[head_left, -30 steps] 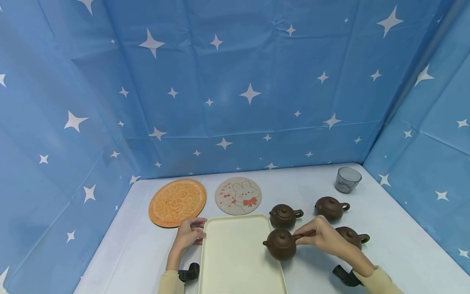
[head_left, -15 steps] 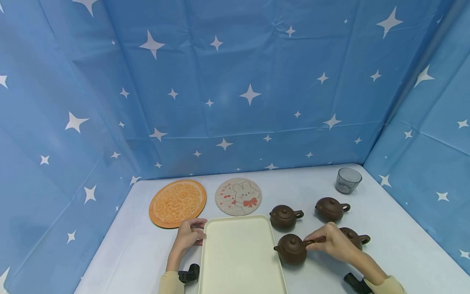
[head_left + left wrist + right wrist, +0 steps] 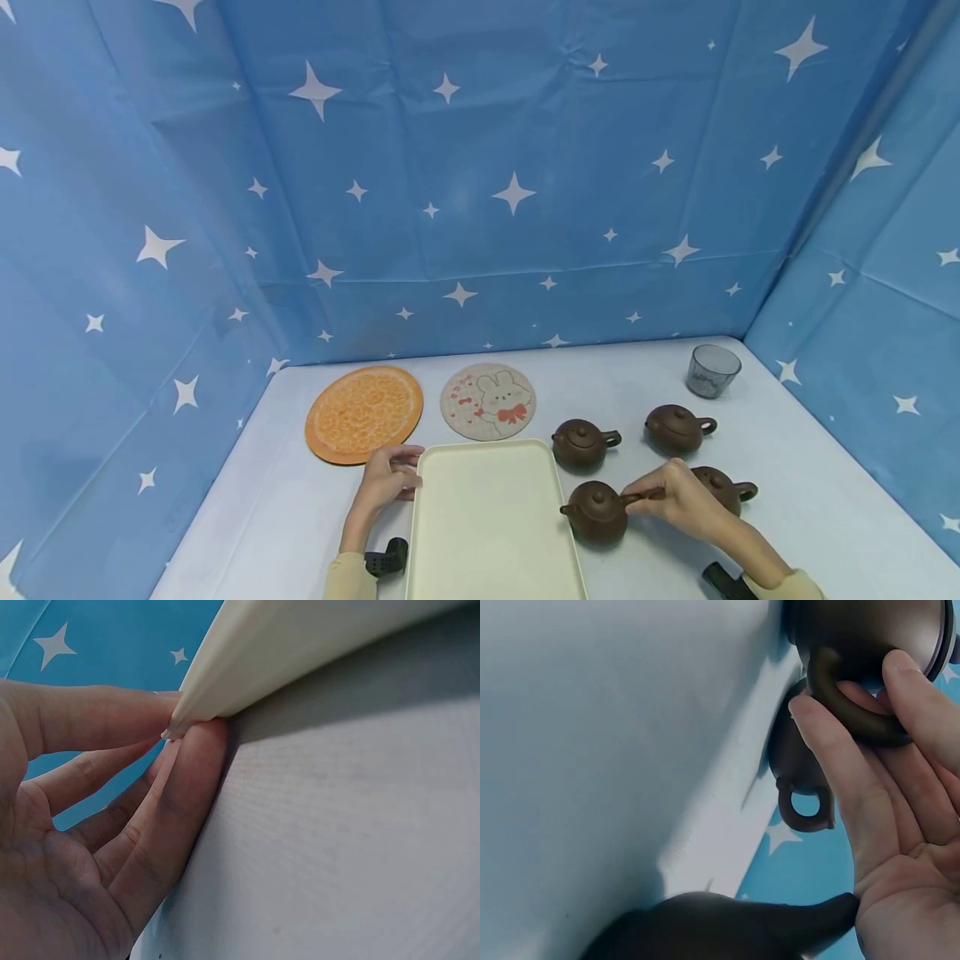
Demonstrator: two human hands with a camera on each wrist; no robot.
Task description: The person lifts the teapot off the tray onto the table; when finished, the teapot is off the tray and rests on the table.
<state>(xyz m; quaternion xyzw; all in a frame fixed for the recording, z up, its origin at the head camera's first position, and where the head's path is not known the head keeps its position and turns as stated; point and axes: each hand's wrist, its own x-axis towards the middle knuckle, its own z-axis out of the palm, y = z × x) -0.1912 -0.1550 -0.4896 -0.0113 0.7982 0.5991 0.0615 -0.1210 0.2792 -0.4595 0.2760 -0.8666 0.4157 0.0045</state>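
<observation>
- My right hand [image 3: 678, 500] pinches the loop handle of the near teapot [image 3: 597, 512] — fingers curled round the ring, clear in the right wrist view [image 3: 855, 705].
- Change: a second ago this teapot hung over the right edge of the tray [image 3: 487, 575]; half a second ago it was already off to the right, and now it sits on the table [image 3: 795, 517] just beside the tray's right rim, spout toward the tray.
- Reads to me as the pot coming off the tray to join the others — grip not let go yet.
- My left hand [image 3: 390, 479] hasn't moved: thumb on top of the tray's far-left corner rim, fingers under it [image 3: 187, 761], a light pinch steadying the tray.
- Tray holds nothing now.
- Counts:
- Teapots: four, all brown clay — the one I hold, one [image 3: 581, 442] behind it, one [image 3: 677, 427] further right, one [image 3: 723, 487] partly hidden behind my right hand.
- Round mats: two — orange one [image 3: 363, 412] at left, rabbit one [image 3: 487, 400] beside it, both behind the tray.
- Glass cup [image 3: 711, 370]: one, far right corner.
- Tray: one.
- Blue starred cloth [image 3: 480, 183] walls in the table on three sides.
</observation>
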